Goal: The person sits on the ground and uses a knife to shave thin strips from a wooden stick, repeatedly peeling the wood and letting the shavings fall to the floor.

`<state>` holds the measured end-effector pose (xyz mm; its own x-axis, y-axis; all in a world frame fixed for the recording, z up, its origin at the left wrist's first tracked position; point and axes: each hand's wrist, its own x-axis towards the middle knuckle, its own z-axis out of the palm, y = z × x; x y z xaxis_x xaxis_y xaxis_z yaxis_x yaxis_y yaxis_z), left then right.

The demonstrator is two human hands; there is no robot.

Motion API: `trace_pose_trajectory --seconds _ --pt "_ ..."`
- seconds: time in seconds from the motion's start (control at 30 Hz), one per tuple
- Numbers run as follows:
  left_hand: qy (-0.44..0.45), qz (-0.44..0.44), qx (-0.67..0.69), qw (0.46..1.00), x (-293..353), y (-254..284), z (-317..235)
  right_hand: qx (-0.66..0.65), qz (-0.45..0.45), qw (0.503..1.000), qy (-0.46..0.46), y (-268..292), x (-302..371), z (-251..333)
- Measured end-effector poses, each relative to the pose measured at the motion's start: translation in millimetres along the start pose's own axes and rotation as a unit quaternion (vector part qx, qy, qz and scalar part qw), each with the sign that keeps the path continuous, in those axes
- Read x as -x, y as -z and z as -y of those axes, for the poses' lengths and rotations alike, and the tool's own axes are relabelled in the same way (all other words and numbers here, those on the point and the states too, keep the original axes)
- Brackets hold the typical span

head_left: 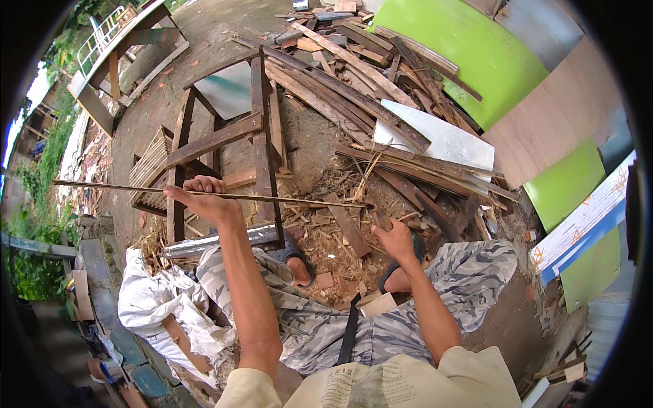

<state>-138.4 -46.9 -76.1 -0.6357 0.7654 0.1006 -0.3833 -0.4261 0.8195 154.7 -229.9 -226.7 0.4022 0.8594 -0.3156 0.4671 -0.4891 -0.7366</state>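
My left hand (212, 200) is closed around a long, thin wooden strip (292, 200). The strip runs nearly level across the view, from far out on the left to just short of my right hand. My right hand (396, 241) is closed on a short brown piece like a wooden handle (381, 219), by the strip's right end. What this piece belongs to cannot be made out. Behind my left hand stands a dark wooden frame (214, 141) with legs and crossbars. Wood shavings (309, 258) and scraps cover the ground between my feet.
Old planks (354, 102) lie heaped ahead and to the right, with a white panel (439, 132) among them. Green sheets (469, 54) and a brown board (551, 112) lie at right. A white sack (160, 292) is beside my left leg; a wooden table (129, 51) stands far left.
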Motion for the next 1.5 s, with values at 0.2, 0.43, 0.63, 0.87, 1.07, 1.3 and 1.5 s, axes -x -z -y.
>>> trace_pose_trajectory --seconds 0.2,0.43,0.63,0.87,1.07,1.3,1.5 --pt "0.144 0.0 0.15 0.978 -9 9 -16 0.053 -0.145 0.984 0.085 57 8 -14" --pt "0.17 0.088 0.274 0.942 -11 25 -14 0.044 -0.246 0.967 0.051 89 42 0" --pt "0.185 0.016 0.22 0.958 -6 17 -19 -0.066 -0.286 0.951 0.1 75 45 20" --pt "0.149 0.015 0.169 0.974 7 7 -11 -0.12 -0.128 0.98 0.095 47 42 33" --pt "0.003 0.132 0.114 0.985 21 13 18 -0.059 -0.086 0.991 0.085 36 43 36" --pt "0.047 0.141 0.07 0.986 29 12 34 -0.078 -0.097 0.991 0.055 41 41 3" --pt "0.05 0.175 0.101 0.978 42 13 37 -0.086 -0.084 0.992 0.046 38 38 2"
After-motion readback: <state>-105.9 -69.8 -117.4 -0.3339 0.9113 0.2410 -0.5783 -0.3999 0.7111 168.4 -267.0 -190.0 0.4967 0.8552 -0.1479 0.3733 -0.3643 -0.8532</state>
